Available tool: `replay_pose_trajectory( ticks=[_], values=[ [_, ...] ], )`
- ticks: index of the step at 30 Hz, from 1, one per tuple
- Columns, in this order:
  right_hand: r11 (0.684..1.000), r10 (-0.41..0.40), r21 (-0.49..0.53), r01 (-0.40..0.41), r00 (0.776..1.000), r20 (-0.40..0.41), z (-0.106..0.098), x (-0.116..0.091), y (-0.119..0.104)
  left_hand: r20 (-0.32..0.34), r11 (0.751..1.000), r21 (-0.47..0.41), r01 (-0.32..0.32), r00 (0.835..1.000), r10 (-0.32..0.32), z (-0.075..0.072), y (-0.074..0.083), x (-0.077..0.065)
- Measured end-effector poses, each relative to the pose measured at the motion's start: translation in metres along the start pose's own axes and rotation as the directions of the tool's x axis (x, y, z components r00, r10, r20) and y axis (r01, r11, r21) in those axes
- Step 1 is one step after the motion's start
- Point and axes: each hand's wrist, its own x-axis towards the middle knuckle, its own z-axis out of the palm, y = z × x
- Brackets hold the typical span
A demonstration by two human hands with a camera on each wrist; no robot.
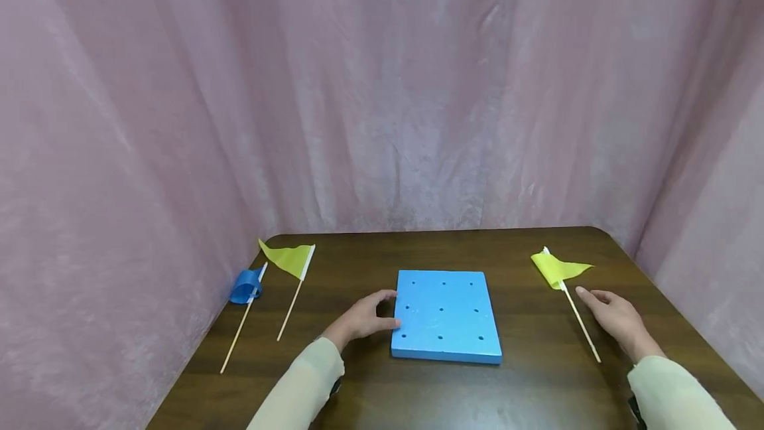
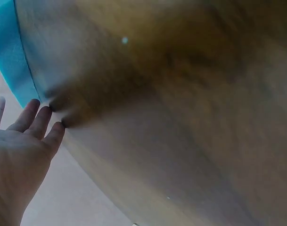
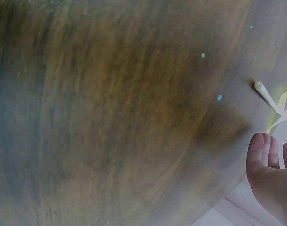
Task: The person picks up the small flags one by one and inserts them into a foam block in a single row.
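A square blue pegboard [image 1: 456, 294] with several small holes lies flat on the table. At its left edge is my left hand [image 1: 361, 318], thumb and fingertips right at the side with a gap between them. The left wrist view shows that hand's fingers [image 2: 37, 123] extended, their tips close to the blue edge. To the right, a yellow pennant flag [image 1: 552, 271] on a thin wooden stick lies on the table. My right hand [image 1: 617, 320] is beside this stick, fingers relaxed and holding nothing. Its stick end [image 3: 263, 93] appears beyond the fingertips in the right wrist view.
On the left lie another yellow flag [image 1: 291, 259] and a blue flag [image 1: 243, 286] with a curled cloth, each on a stick. Pink curtains [image 1: 418, 118] hang behind and beside the dark wooden table [image 1: 358, 254], whose far corners are rounded.
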Motion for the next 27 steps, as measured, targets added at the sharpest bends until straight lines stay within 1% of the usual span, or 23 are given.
replay_pose_trajectory(
  ticks=[2, 4, 6, 11, 14, 17, 20, 27],
  values=[
    [1.0, 0.0, 0.027, 0.0, 1.0, 0.006, 0.003, 0.001, -0.002, -0.008, 1.0, 0.011, -0.005, 1.0, 0.005, -0.002, -0.002, -0.002],
    [0.999, -0.005, 0.031, 0.004, 1.0, 0.011, 0.006, 0.003, -0.004, -0.011, 1.0, 0.017, -0.01, 1.0, 0.01, -0.003, -0.004, -0.004],
    [0.999, -0.014, 0.032, 0.013, 1.0, 0.017, 0.008, 0.003, -0.005, -0.011, 1.0, 0.022, -0.006, 1.0, 0.006, -0.003, -0.005, -0.006],
    [1.0, -0.026, 0.014, 0.026, 0.999, 0.029, 0.009, 0.001, -0.002, -0.003, 1.0, 0.019, -0.025, 1.0, 0.025, -0.003, -0.007, -0.01],
    [0.999, -0.032, -0.004, 0.032, 0.999, 0.041, 0.008, 0.002, 0.002, -0.004, 1.0, 0.011, -0.02, 1.0, 0.02, -0.001, -0.007, -0.01],
    [0.998, -0.06, -0.021, 0.061, 0.997, 0.052, 0.009, 0.004, 0.007, -0.006, 1.0, 0.009, -0.007, 1.0, 0.007, -0.001, -0.008, -0.01],
    [0.995, -0.087, -0.04, 0.09, 0.994, 0.059, 0.01, 0.006, 0.011, -0.006, 1.0, 0.013, -0.011, 1.0, 0.011, 0.0, -0.009, -0.009],
    [0.994, -0.095, -0.049, 0.099, 0.993, 0.069, 0.015, 0.009, 0.016, -0.003, 1.0, 0.023, -0.021, 1.0, 0.021, 0.001, -0.012, -0.008]
  ],
)
